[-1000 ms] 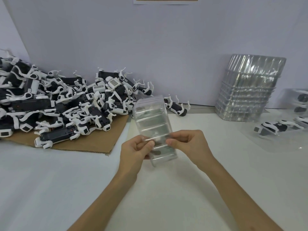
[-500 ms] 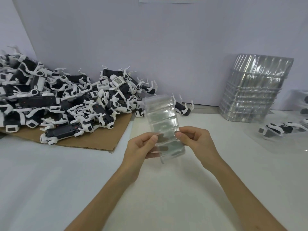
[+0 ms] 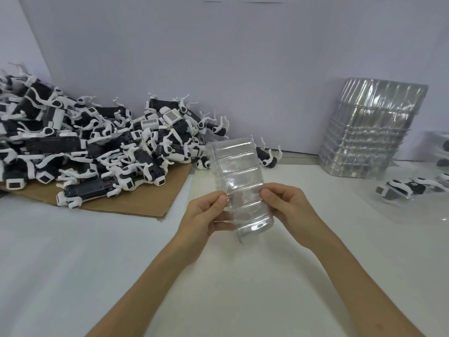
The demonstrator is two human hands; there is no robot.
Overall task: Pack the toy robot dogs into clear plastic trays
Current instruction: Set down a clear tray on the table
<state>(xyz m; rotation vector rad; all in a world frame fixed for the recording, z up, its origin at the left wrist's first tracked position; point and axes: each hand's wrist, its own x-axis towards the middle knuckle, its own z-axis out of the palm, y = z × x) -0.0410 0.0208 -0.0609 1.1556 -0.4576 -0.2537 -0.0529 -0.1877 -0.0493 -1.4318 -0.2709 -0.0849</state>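
Surface: a white, matte worktop [image 3: 73, 263] backed by a pale wall [image 3: 218, 57].
Task's thing: the clear tray [image 3: 239, 171] is empty and held off the worktop, straight ahead of the person. It is ribbed into cross pockets. I cannot tell whether its open side faces up.
Long axis: it runs away from the person, with the far end raised and leaning a little left and the near end lowest.
Left grip: the left hand [image 3: 206, 212] pinches the tray's left long edge on its nearer half, thumb on top and fingers curled beneath.
Right grip: the right hand [image 3: 289, 205] pinches the opposite long edge at about the same level, thumb on top.
Supply: the toy robot dogs [image 3: 97, 147] are heaped on a cardboard sheet [image 3: 145, 203], left of and beyond the tray. A few strays lie just behind the tray's far end.
Right side: a stack of empty trays [image 3: 364, 137] stands by the wall, with a packed dog [image 3: 398, 188] under clear plastic near it.
Deciding relation: the heap lies on the left hand's side, so that hand is the nearer one. The tray probably has to be laid flat, or kept in the right hand alone, before a dog is fetched.
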